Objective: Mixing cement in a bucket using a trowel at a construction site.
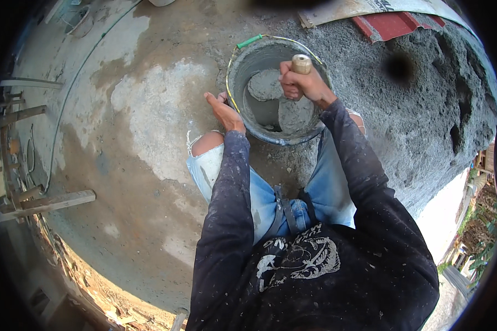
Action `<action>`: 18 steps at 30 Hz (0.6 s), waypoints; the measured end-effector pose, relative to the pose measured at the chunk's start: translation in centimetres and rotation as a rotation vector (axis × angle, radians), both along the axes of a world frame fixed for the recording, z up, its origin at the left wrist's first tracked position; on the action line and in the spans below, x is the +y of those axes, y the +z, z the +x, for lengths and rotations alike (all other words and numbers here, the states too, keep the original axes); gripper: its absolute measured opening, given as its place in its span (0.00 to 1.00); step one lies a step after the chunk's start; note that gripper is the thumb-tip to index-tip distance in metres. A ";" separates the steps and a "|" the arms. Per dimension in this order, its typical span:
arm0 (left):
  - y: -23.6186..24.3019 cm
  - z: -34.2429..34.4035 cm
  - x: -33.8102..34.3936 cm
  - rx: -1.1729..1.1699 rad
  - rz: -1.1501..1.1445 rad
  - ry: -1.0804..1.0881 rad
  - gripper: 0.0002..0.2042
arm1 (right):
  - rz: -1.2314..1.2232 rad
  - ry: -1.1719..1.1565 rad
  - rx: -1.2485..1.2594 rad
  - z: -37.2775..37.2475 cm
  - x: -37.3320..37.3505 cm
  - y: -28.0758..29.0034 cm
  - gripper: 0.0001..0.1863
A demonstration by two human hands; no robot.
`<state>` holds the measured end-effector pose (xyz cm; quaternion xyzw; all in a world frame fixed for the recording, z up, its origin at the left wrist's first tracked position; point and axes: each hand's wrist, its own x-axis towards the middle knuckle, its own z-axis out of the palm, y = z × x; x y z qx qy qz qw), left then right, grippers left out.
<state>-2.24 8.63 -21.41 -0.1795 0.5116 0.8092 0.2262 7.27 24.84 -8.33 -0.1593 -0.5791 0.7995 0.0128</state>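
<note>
A round bucket [285,141] with wet grey mortar [265,85] inside stands between my knees. My right hand [305,84] is closed around the wooden handle of a trowel [301,63], held upright over the bucket's right half. The trowel's blade cannot be made out clearly against the mortar below my fist. Against the bucket's left outer side rests my left hand [226,114], fingers stretched out and holding nothing. The wire bail, with its green grip [249,41], lies over toward the far rim.
A large heap of grey mortar or wet sand [408,105] rises on the right. A red corrugated sheet [389,26] and a pale board [337,14] lie at its far edge. Timber pieces [49,204] and a thin hose [72,102] are on the left; another bucket [80,22] stands far left.
</note>
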 end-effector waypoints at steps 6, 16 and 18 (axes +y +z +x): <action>0.9 -0.2 -0.5 -0.011 0.029 -0.033 0.36 | 0.405 -0.585 0.032 3.4 1.6 4.2 0.13; -0.1 -0.4 -1.1 0.003 0.029 -0.010 0.35 | 0.763 -0.672 0.338 -8.9 -1.8 0.4 0.11; 0.1 -0.1 -0.9 0.021 0.022 -0.023 0.36 | 0.771 -0.689 0.455 -8.0 -1.0 -0.7 0.12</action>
